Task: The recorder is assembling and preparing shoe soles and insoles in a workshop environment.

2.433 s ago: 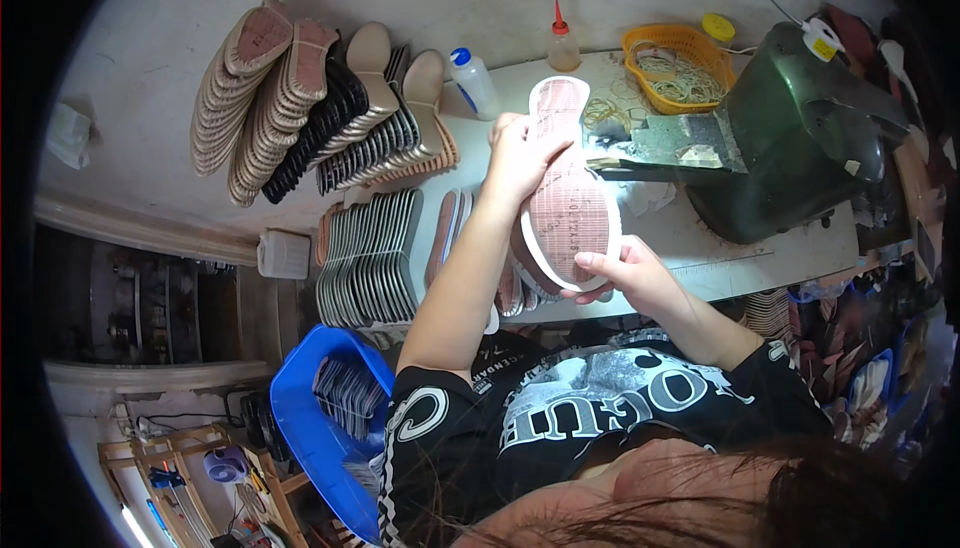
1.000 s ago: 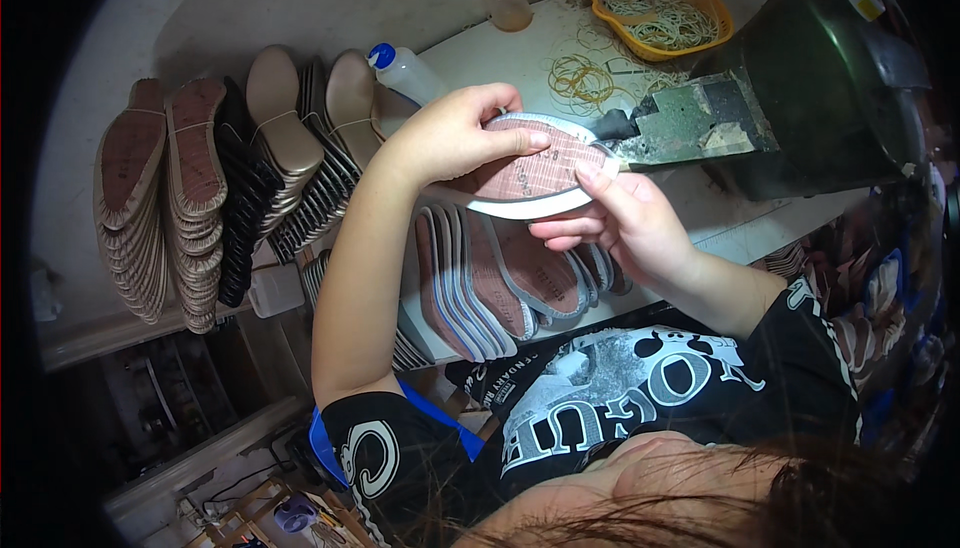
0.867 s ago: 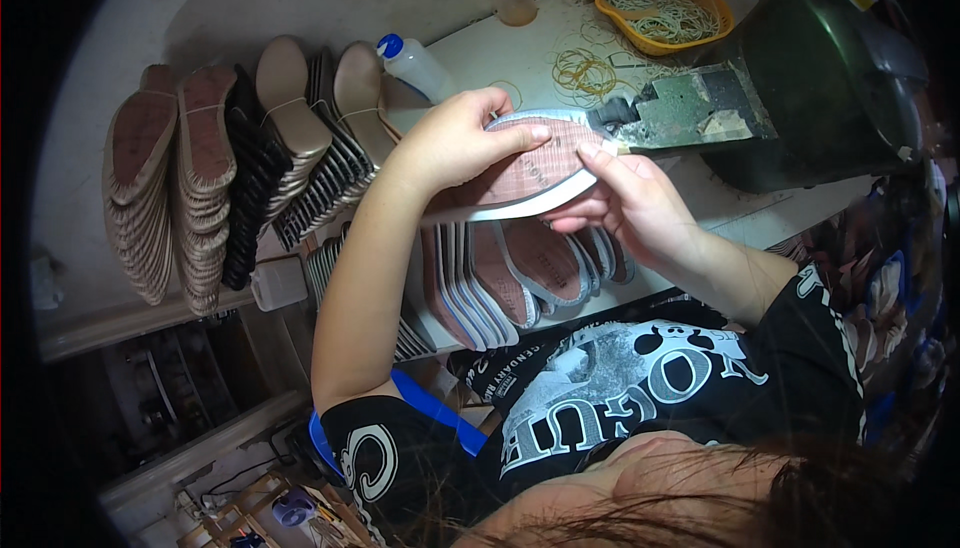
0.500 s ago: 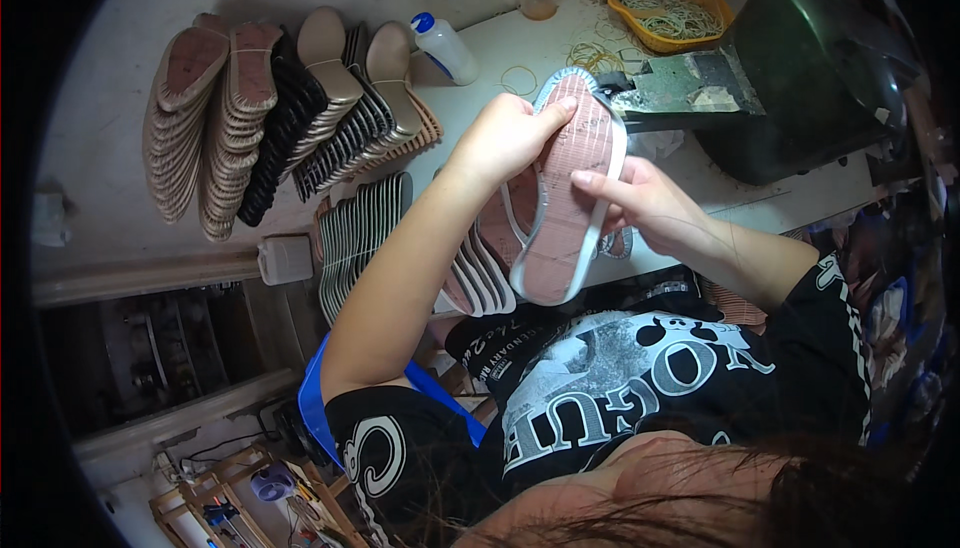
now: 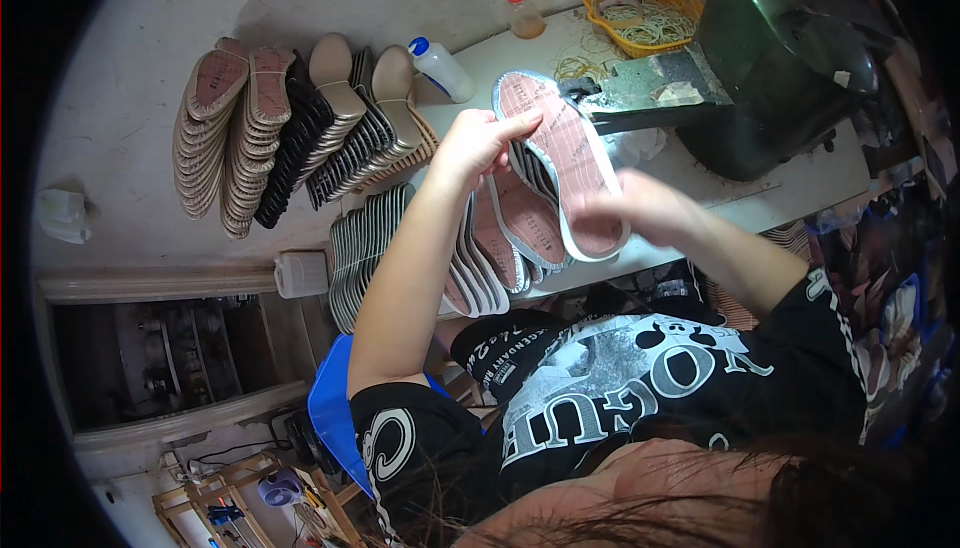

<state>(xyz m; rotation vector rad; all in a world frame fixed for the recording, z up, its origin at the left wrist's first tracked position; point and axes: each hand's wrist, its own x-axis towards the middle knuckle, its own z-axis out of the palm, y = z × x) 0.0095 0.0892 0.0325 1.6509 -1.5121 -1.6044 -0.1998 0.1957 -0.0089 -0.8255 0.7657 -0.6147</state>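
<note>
Between my hands is a shoe sole (image 5: 571, 148) with a pinkish lined underside and a pale, silvery-white rim, tilted lengthwise. My left hand (image 5: 478, 144) is closed on its left edge, thumb lying on the pink face and the other fingers mostly behind it. Smeared by motion, my right hand (image 5: 648, 210) is at the sole's lower right end; whether its fingers grip is unclear. Just below lie more pink-faced soles (image 5: 528, 220), partly covered by the held one. A green metal machine arm (image 5: 650, 88) sits close beside the sole's upper end.
Bundled beige and black soles (image 5: 270, 133) stand at the left, with white-edged ones (image 5: 370, 243) nearer. Behind are a blue-capped bottle (image 5: 440, 70), a red-tipped bottle (image 5: 524, 18) and a yellow basket (image 5: 643, 13) of rubber bands. A dark green machine body (image 5: 780, 63) occupies the right of the worktable (image 5: 790, 193).
The sole has swung so its lower end points further right. My left hand has shifted down along its edge; my right hand has moved to the lower end. The view has shifted slightly.
</note>
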